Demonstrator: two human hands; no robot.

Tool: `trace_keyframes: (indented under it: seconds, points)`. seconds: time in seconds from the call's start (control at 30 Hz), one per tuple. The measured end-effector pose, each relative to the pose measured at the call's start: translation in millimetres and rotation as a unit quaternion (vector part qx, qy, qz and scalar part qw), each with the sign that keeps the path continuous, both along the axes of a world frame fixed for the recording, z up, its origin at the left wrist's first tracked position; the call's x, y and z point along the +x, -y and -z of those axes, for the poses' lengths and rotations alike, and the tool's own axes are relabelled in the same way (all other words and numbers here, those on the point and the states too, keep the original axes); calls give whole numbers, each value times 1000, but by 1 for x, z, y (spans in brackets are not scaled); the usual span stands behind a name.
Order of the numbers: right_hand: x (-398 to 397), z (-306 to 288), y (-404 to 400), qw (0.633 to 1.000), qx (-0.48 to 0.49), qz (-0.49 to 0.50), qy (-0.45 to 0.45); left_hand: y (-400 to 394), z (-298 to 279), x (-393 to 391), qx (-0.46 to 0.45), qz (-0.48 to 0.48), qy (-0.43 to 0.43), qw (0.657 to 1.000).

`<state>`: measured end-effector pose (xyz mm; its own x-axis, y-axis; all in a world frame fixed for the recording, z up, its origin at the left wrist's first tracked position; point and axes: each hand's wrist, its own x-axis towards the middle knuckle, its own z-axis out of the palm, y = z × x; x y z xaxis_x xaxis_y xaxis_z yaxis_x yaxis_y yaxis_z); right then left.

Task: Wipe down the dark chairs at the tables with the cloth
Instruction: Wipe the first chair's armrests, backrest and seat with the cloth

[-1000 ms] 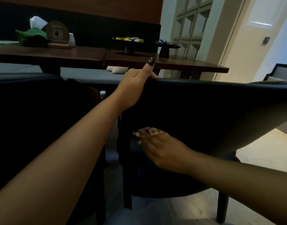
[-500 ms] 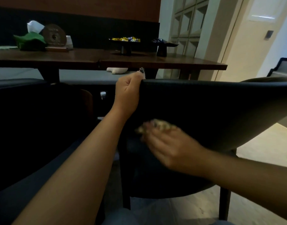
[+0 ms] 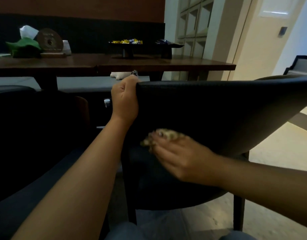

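Two hands are in play, the left hand (image 3: 125,99) and the right hand (image 3: 180,157), with one cloth (image 3: 164,135). Two dark chairs: the near chair (image 3: 227,110) and a second chair (image 3: 27,118). Two tables butt together, left table (image 3: 45,65) and right table (image 3: 166,64), carrying two black stands, one (image 3: 127,49) and another (image 3: 166,49).

left hand (image 3: 125,99) curled, gripping | right hand (image 3: 180,158) flat (motion-blurred), pressing

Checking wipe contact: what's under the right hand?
The cloth, pressed against the chair back; only its speckled edge shows past the right hand. The rest is covered.
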<state>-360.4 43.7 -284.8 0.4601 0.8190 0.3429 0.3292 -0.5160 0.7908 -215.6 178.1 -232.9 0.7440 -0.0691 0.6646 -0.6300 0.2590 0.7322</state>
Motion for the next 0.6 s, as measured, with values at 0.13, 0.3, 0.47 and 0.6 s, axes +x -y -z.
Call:
trace_keyframes:
  seconds: [0.13, 0.3, 0.47, 0.6]
  points:
    - [-3, -4, 3, 998, -31, 4, -50, 0, 0, 1, -1, -1, 1, 1000]
    - [-18, -68, 10, 991, 116, -42, 60, 2, 3, 3, -31, 19, -2, 999]
    - [-14, -28, 15, 985, 133, -54, 97, 1, 2, 1, -22, 9, 7, 1000]
    - [-16, 17, 25, 999, 22, -11, -37, -5, 0, 1, 25, -6, 20, 999]
